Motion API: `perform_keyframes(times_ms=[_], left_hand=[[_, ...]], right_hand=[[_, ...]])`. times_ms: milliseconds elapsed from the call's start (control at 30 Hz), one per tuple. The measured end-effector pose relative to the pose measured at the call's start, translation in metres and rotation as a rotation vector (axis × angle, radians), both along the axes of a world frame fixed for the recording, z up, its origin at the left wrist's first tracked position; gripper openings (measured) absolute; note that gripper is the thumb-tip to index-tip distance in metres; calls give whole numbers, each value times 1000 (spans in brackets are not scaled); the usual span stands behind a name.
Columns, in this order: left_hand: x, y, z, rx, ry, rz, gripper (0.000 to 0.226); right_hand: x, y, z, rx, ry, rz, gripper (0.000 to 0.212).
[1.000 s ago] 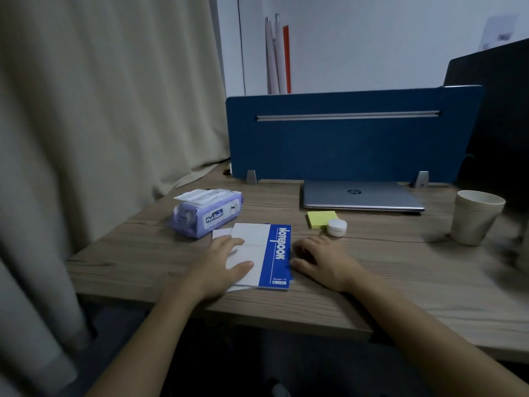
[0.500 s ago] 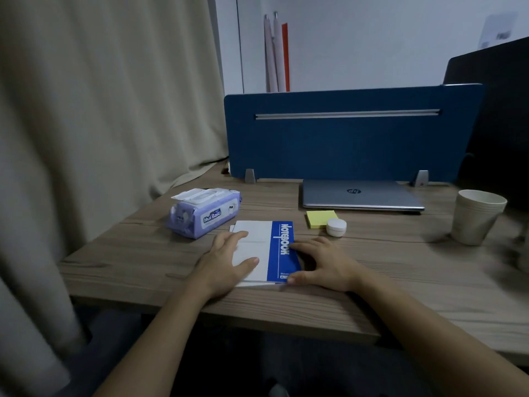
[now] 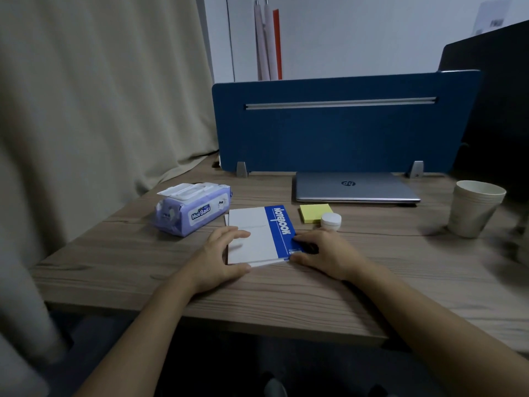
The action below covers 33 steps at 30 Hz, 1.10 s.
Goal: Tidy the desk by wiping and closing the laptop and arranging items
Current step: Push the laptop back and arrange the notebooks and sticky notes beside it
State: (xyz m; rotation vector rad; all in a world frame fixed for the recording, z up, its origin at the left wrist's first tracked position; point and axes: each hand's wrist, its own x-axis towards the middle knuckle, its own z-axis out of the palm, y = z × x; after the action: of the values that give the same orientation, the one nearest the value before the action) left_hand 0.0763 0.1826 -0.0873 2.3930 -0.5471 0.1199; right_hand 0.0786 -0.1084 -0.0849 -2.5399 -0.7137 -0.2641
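A white and blue notebook [image 3: 259, 234] lies flat on the wooden desk [image 3: 286, 290], on top of another white pad. My left hand [image 3: 220, 257] presses against its left edge, fingers and thumb around the near left corner. My right hand [image 3: 323, 255] pinches its right blue edge near the front corner. Behind it a closed silver laptop [image 3: 355, 187] rests against the blue divider [image 3: 343, 124]. A yellow sticky pad [image 3: 313, 212] and a small white round jar [image 3: 331, 221] sit between notebook and laptop. A purple pack of wet wipes [image 3: 193, 209] stands to the left.
A stack of paper cups [image 3: 472, 207] stands at the right. A beige curtain [image 3: 86, 110] hangs along the desk's left side. A dark monitor or chair back [image 3: 498, 110] rises at the far right. The desk's front edge is near my forearms.
The notebook has been squared up and slid slightly right and away. My left hand moved from on top of the cover to its left edge; my right hand came in against the blue edge.
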Motion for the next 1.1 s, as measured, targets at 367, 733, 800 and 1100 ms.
perform_keyframes(times_ms=[367, 733, 800, 1100], left_hand=[[23, -7, -4, 82, -198, 193, 23], [79, -33, 1, 142, -304, 265, 15], [93, -38, 2, 153, -301, 276, 16], [153, -58, 1, 275, -323, 362, 19]], right_hand=[[17, 10, 1, -299, -282, -232, 36], [74, 15, -4, -406, -384, -366, 31], [85, 15, -2, -426, -405, -371, 29], [130, 26, 8, -538, -419, -424, 8]])
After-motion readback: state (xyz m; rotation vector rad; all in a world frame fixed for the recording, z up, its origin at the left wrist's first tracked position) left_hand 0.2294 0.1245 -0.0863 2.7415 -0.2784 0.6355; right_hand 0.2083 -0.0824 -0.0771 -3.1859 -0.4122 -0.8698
